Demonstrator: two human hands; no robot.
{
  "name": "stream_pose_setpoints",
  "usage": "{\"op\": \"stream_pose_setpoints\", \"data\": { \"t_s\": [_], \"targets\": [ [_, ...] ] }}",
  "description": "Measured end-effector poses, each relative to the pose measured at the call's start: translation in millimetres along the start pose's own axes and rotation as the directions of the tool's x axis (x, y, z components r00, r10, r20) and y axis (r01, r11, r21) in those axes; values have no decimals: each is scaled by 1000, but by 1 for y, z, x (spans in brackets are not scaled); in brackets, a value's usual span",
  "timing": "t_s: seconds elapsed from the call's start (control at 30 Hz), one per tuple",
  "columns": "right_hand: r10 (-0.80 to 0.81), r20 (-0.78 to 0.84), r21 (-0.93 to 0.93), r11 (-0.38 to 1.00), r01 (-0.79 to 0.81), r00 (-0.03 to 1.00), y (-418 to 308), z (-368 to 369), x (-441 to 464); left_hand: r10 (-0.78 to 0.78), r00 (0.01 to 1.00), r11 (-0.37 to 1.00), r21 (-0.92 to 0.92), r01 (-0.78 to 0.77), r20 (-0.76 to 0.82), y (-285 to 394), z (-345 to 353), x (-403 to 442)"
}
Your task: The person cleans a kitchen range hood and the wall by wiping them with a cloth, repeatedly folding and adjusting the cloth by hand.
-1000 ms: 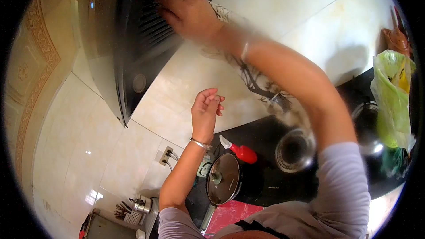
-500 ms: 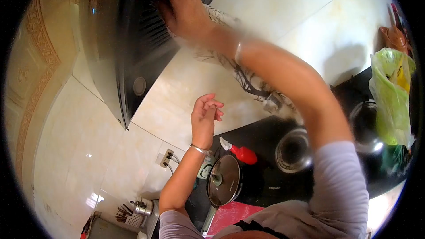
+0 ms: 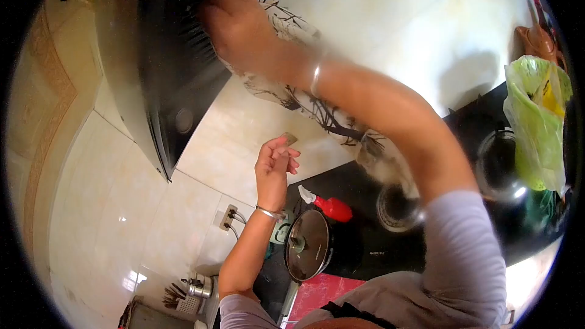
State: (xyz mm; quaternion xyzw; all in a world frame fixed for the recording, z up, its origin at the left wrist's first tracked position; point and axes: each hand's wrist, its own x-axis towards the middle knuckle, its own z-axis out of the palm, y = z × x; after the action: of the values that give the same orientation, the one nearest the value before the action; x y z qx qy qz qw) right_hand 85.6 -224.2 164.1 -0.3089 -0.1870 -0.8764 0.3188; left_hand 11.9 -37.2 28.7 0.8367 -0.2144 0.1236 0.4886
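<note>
My right hand [image 3: 237, 30] is raised against the dark slatted underside of the range hood [image 3: 183, 91]. Its fingers are curled and blurred, and whatever they may hold is hidden. Lower down, in front of the tiled wall, my left hand [image 3: 274, 167] is up with loosely bent, parted fingers. A small tan patch shows at its fingertips; I cannot tell whether the hand touches it. Behind my right forearm runs a pale surface with a dark branch pattern [image 3: 329, 116].
Below are a lidded pan [image 3: 308, 247], a red spray bottle [image 3: 334, 208] and round burners [image 3: 399, 210] on the black stove. A green plastic bag [image 3: 533, 122] lies at the right. A wall socket [image 3: 228, 217] and utensil holder [image 3: 187, 304] are lower left.
The view has shifted slightly. My right hand has moved a little down and left in the view, still at the hood. My left hand is slightly lower, and the tan patch now shows beside its fingertips.
</note>
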Motion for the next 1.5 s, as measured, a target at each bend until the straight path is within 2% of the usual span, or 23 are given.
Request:
{"op": "stream_pose_setpoints", "data": {
  "t_s": [0.07, 0.17, 0.27, 0.37, 0.47, 0.5, 0.57, 0.63, 0.67, 0.73, 0.83, 0.97, 1.07, 1.17, 1.27, 1.37, 1.47, 1.5],
  "targets": [
    [-76, -39, -19, 997, 75, 996, 0, 1, -1, -7, 1000, 1000, 19, 7, 2, 0, 2, -1],
    [-31, -2, 61, 998, 31, 1000, 0, -2, -4, 2, 1000, 1000, 26, -3, 11, -4, 2, -3],
    [154, 6, 199, 968, -152, 988, -4, 2, -4, 9, 1000, 999, 40, -10, 5, -5, 1, -6],
    [233, 4, 189, 955, -230, 972, -7, 5, 2, 38, 999, 999, 33, -38, 14, -5, -3, -3],
    [272, -1, 227, 937, -264, 962, -2, 8, 2, 163, 986, 984, 82, -161, -31, 17, -4, 13],
    [283, -13, 223, 936, -273, 959, 1, 9, 3, 256, 965, 956, 161, -245, -51, 27, -4, 23],
    [305, -35, 213, 933, -292, 952, 5, 10, 4, 478, 878, 819, 369, -440, -13, 47, -6, 44],
    [350, -65, 151, 929, -337, 935, 1, 6, 7, 604, 795, 747, 385, -542, -53, 60, -5, 65],
    [370, -84, 119, 926, -360, 925, 0, 4, 8, 647, 762, 691, 455, -562, -41, 66, -5, 76],
    [305, -44, 43, 952, -304, 951, 6, 1, 10, 724, 689, 565, 583, -584, -12, 78, -6, 95],
    [267, 26, 29, 963, -268, 963, 9, -2, 13, 801, 573, 362, 622, -694, 174, 91, -2, 120],
    [232, 231, -59, 973, -224, 945, 3, -11, 15, 819, 535, 296, 649, -701, 206, 107, 7, 121],
    [205, 205, -45, 979, -200, 957, -2, -19, 13, 750, 626, 335, 696, -636, 211, 120, 13, 115],
    [166, 144, 91, 979, -180, 975, 0, -15, 5, 778, 596, 386, 598, -703, 198, 121, 21, 110],
    [198, 151, 73, 975, -211, 969, 4, -9, 7, 742, 650, 416, 648, -638, 164, 120, 17, 110],
    [213, 128, 91, 970, -225, 969, 1, -11, 8, 855, 502, 318, 633, -706, 131, 112, 5, 122],
    [160, 63, 140, 976, -168, 985, -1, -7, 9, 770, 637, 443, 683, -581, 43, 104, 2, 97],
    [120, 34, 155, 980, -123, 992, -1, -6, 9, 734, 679, 509, 641, -574, 25, 99, 2, 89]
  ]
}}
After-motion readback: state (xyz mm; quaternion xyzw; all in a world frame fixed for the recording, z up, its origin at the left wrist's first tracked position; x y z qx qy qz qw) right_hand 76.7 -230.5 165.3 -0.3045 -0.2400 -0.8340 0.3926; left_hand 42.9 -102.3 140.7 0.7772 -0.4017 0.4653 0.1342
